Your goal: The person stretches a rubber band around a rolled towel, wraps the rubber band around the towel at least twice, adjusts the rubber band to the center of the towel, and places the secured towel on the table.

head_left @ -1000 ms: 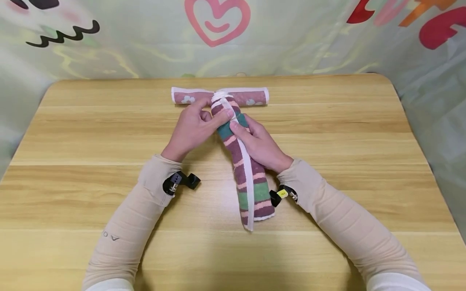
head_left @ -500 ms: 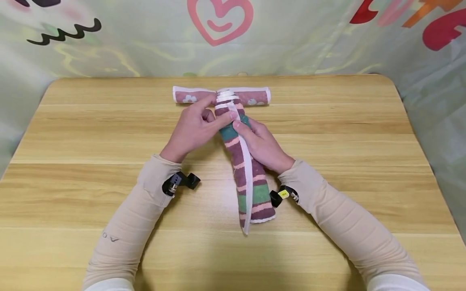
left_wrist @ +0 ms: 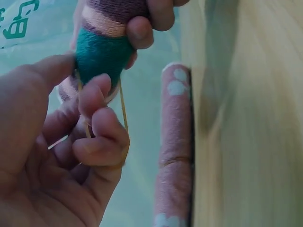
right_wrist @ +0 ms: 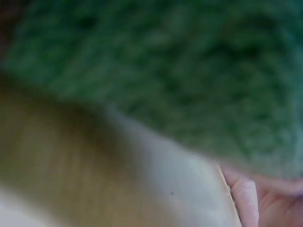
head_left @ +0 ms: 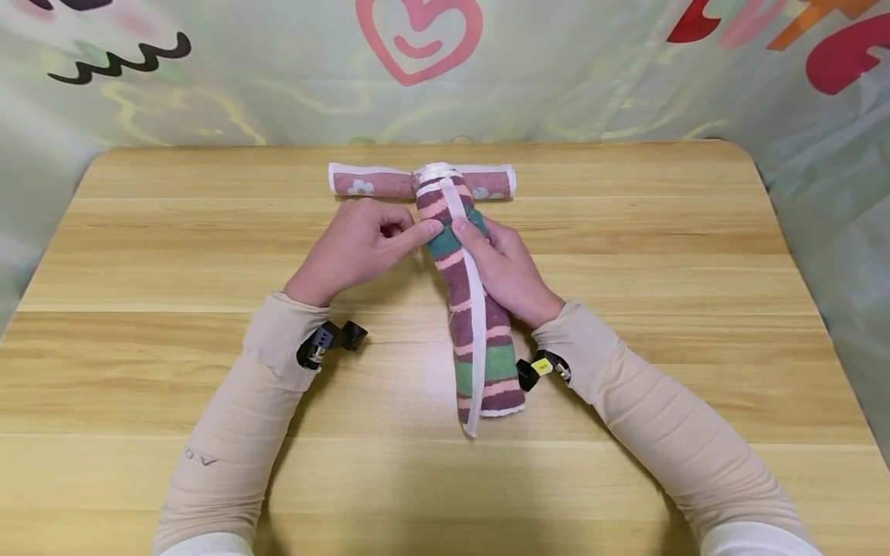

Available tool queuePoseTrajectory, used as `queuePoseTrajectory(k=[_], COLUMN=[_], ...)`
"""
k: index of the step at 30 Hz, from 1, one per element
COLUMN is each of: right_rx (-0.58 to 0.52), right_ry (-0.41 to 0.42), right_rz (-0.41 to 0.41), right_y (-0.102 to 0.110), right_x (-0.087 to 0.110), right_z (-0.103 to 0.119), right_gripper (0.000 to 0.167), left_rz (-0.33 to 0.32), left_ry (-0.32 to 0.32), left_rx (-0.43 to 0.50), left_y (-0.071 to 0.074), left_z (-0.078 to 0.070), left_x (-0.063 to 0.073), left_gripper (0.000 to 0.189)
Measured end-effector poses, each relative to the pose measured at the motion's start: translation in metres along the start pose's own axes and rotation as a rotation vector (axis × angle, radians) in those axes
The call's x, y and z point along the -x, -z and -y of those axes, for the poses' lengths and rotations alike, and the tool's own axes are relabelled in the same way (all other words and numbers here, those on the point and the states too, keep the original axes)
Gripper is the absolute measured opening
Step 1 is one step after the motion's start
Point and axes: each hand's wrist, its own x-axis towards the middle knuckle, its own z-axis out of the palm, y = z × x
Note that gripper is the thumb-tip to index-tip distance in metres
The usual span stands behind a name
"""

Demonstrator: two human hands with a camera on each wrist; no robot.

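A striped towel (head_left: 460,297) in purple, pink and green, with a white edge strip, is rolled into a tube over the table. My right hand (head_left: 511,274) grips it below its far end, thumb along the white strip. On the other side, my left hand (head_left: 361,243) has its thumb by the dark green band of the towel. The left wrist view shows a thin yellowish rubber band (left_wrist: 124,106) stretched from the roll and hooked in the left hand's curled fingers (left_wrist: 102,146). Green towel cloth (right_wrist: 165,71) fills most of the right wrist view.
Behind the striped roll a pink rolled towel (head_left: 375,184) with pale flowers lies crosswise near the far edge of the wooden table (head_left: 174,371). A thin band (left_wrist: 175,161) circles its middle. A printed curtain (head_left: 278,93) stands behind the table.
My left hand has moved slightly left and its index finger has drawn back from the roll's far end. The right hand keeps its hold; the roll's far end has shifted a little right.
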Motion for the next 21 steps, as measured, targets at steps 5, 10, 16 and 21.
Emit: queuePoseTrajectory(k=[5,10,16,21], right_rx=[-0.013,-0.015,-0.037,-0.034], right_ry=[-0.005,0.014,0.035,0.033], right_rz=[-0.011,-0.028,-0.031,-0.024], right_y=[0.001,0.002,0.003,0.003], right_x=[-0.001,-0.002,-0.003,-0.004], right_z=[0.000,-0.001,-0.002,-0.003], right_gripper=[0.046,0.045,0.044,0.044], left_rz=[0.049,0.118,0.202,0.198], left_ry=[-0.048,-0.113,-0.179,-0.216], left_rx=[0.008,0.014,0.105,0.236], left_y=[0.005,0.009,0.013,0.013], left_z=[0.000,-0.003,-0.008,-0.011], left_x=[0.003,0.005,0.008,0.010], left_gripper=[0.049,0.049,0.039,0.025])
